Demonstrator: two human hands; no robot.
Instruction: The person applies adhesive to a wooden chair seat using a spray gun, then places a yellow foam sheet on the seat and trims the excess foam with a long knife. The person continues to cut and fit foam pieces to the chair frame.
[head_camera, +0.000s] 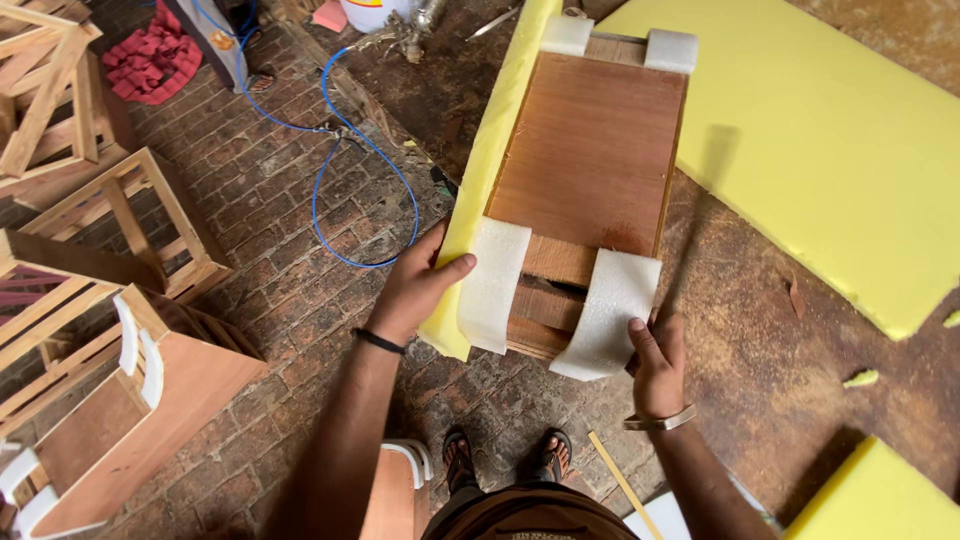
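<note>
The left hand (415, 285) grips the yellow foam strip (490, 150) on the wooden frame's (590, 150) side. The right hand (658, 362) pinches a white foam pad (608, 315) at the tabletop's (740, 330) near edge.

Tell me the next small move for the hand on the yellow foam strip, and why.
Probably press the left hand flat against the yellow foam strip, smoothing it along the wooden frame. The strip runs up the frame's left side and only its near end is gripped, while the right hand steadies the near right corner by a white foam pad.
</note>
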